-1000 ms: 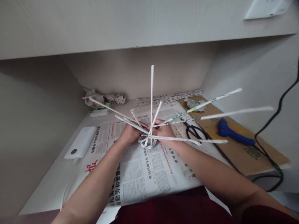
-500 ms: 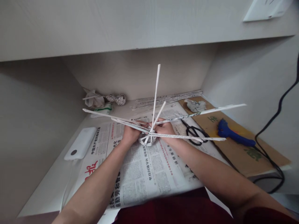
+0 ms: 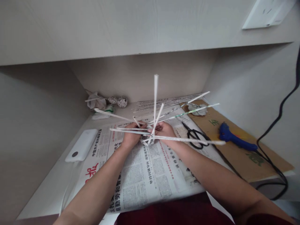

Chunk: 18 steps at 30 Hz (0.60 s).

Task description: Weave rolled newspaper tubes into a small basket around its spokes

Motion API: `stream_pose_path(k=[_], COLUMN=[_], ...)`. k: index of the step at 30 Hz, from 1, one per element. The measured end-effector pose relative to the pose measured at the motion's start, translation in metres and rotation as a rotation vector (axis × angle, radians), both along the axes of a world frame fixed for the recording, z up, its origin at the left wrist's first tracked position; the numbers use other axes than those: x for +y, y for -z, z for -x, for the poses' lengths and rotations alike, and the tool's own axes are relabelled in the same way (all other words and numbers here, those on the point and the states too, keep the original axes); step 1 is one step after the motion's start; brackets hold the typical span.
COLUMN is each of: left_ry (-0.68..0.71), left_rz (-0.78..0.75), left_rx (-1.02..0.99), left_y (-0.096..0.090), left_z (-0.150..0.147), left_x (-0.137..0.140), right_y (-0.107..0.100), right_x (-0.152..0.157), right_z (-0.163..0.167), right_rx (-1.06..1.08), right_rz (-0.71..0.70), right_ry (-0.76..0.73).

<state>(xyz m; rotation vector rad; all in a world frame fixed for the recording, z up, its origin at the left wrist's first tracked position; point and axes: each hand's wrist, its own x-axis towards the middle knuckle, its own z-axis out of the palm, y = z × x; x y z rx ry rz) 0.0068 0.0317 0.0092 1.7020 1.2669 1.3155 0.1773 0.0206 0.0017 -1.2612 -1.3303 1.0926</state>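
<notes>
A small round piece woven from rolled paper strips is held above the newspaper in the middle. Several long white paper sticks fan out from it to the left, right and far side. My left hand is closed around the woven piece's left side. On its right side my right hand is closed, with thumb and fingers pinching near the bases of the sticks. The fingertips of both hands are partly hidden by sticks.
Black scissors and a blue glue gun on cardboard lie to the right. A white power bank is at left. Spare paper sticks, a woven ball-shaped piece and a plastic bag lie at the back.
The woven piece has turned between my hands, so its sticks point in different directions. More sticks now reach left, and two right-hand ones slant further back. The view has tilted slightly upward.
</notes>
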Motion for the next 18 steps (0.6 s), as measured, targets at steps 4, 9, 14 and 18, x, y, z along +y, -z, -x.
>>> stream_pose_path(k=[4, 9, 14, 18], left_ry=[0.006, 0.025, 0.058, 0.065], left_rz=[-0.052, -0.002, 0.056, 0.111], left_rx=[0.09, 0.076, 0.056, -0.022], left_y=[0.006, 0.003, -0.004, -0.005], left_z=[0.0, -0.003, -0.007, -0.009], left_x=[0.002, -0.002, -0.008, -0.007], right_y=[-0.001, -0.007, -0.012, -0.011], right_x=[-0.002, -0.004, -0.003, -0.001], right_z=[-0.006, -0.001, 0.002, 0.002], right_rx=[-0.178, -0.1, -0.003, 0.082], right_rz=[-0.018, -0.124, -0.178, -0.113], right_ry=[-0.047, 0.078, 0.13, 0.069])
